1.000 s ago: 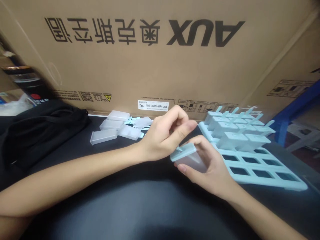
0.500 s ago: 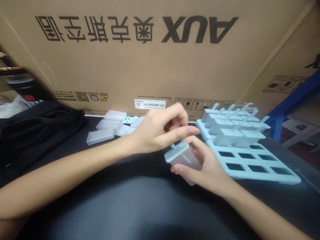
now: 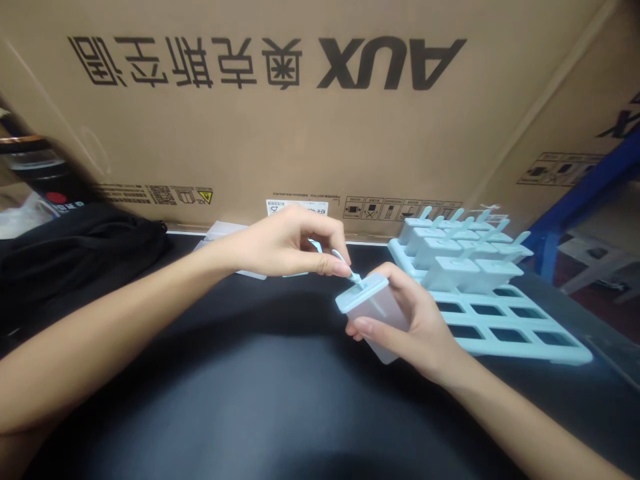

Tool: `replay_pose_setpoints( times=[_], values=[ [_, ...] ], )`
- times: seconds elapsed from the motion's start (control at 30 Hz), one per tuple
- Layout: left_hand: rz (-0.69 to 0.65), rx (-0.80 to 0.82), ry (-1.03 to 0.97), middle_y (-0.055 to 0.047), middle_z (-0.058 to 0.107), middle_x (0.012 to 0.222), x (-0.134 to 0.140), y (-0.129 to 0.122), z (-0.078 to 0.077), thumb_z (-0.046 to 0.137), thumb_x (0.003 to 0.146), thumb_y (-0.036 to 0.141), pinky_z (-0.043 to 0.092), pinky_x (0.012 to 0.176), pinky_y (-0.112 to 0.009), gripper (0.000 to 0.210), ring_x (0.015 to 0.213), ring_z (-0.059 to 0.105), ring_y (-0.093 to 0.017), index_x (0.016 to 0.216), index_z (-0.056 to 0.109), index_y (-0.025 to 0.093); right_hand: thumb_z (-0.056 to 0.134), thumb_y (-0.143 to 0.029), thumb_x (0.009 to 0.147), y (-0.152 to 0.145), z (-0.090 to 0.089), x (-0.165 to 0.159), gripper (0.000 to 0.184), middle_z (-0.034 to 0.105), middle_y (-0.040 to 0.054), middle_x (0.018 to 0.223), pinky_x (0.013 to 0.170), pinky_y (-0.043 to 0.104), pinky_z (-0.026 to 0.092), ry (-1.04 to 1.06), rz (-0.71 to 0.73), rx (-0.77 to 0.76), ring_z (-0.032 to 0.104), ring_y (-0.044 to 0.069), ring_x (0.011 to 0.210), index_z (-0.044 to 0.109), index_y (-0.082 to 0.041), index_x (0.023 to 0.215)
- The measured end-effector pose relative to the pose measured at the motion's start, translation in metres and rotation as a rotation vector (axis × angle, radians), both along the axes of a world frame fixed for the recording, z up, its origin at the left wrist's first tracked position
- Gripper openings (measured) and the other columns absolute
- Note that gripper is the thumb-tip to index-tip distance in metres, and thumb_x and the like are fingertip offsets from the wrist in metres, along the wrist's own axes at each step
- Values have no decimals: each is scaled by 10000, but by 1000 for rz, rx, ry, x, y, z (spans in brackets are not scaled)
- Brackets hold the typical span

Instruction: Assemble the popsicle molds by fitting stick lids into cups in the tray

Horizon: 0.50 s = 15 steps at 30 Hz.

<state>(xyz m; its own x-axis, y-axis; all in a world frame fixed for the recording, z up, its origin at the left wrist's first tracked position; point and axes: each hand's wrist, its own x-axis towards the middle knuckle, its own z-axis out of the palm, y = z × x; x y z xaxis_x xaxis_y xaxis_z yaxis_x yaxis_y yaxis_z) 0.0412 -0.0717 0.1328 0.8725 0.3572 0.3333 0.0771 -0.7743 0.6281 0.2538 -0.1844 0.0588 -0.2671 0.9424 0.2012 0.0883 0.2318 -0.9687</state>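
In the head view, my right hand (image 3: pixel 420 327) is wrapped around a translucent popsicle mold (image 3: pixel 383 330), held tilted above the dark table. A light-blue lid (image 3: pixel 363 293) sits on the mold's top, and a light-blue stick (image 3: pixel 354 277) rises from it. My left hand (image 3: pixel 290 240) pinches that stick near its upper end between thumb and fingers. Right of my hands stands a light-blue mold tray (image 3: pixel 505 313). Lidded molds (image 3: pixel 453 273) with sticks fill its back rows, while the front slots hold nothing.
Loose translucent mold cups (image 3: pixel 223 230) lie behind my left hand, partly hidden. A large cardboard box (image 3: pixel 240 140) walls off the back. Black cloth (image 3: pixel 85 253) and a dark bottle (image 3: pixel 45 167) are at left; a blue frame (image 3: pixel 555 230) stands at right.
My left hand has moved left and down, its thumb and fingers now at the stick. The mold in my right hand has turned slightly, and its lid and stick show more fully.
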Motion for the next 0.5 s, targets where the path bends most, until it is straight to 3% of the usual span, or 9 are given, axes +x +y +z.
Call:
replay_pose_setpoints(
  times=[0.33, 0.5],
  values=[
    [94, 56, 92, 16, 656, 670, -1, -6, 5, 620, 923, 398, 381, 517, -189, 299, 575, 569, -90, 744, 575, 162, 708, -184, 809, 7, -5, 0, 260, 670, -6, 907, 720, 269, 528, -302, -190, 441, 660, 151, 816, 526, -251, 982],
    [61, 40, 105, 13, 648, 675, 6, -9, -4, 638, 908, 405, 361, 534, -206, 299, 591, 559, -95, 743, 603, 157, 701, -194, 820, 6, -5, 1, 256, 657, -14, 887, 715, 262, 520, -322, -202, 446, 646, 142, 799, 516, -251, 987]
  ],
)
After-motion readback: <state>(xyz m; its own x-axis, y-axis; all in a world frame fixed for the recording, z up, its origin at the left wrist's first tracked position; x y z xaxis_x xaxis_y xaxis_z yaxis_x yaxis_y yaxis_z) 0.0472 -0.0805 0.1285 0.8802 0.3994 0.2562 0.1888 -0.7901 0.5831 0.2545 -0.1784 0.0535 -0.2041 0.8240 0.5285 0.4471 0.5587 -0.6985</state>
